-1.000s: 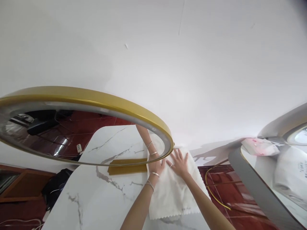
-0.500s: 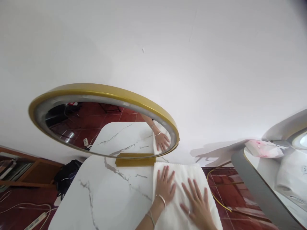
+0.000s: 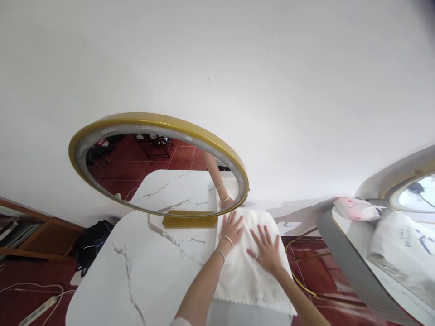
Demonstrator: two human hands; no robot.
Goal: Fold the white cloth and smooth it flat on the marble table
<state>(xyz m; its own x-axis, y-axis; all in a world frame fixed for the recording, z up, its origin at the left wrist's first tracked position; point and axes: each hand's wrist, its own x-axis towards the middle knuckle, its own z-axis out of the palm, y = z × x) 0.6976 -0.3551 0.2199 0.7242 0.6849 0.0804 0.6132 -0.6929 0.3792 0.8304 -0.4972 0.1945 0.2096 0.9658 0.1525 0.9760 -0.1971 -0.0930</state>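
Note:
A white towel (image 3: 244,280) lies spread over the right part of a white marble-patterned table (image 3: 163,276). Flat on its far left part rests my left hand (image 3: 231,228), fingers apart and fingertips close beneath the mirror's edge; two bracelets circle that wrist. My right hand (image 3: 268,253) presses on the towel's right side with fingers spread and a ring on one finger. The round gold-framed mirror (image 3: 163,167) stands on a gold base (image 3: 188,221) at the table's back and reflects an arm and the towel.
At the right, a second table (image 3: 343,253) bears a pink-and-white soft pack (image 3: 356,209), a rolled white cloth (image 3: 404,249) and another mirror (image 3: 414,194). Down on the left are a black bag (image 3: 91,246), a wooden shelf (image 3: 44,237) and a power strip (image 3: 37,311).
Both hands have slid away from me across the towel toward the wall. The towel has shifted back with them, and its near edge now shows. My view has also moved slightly.

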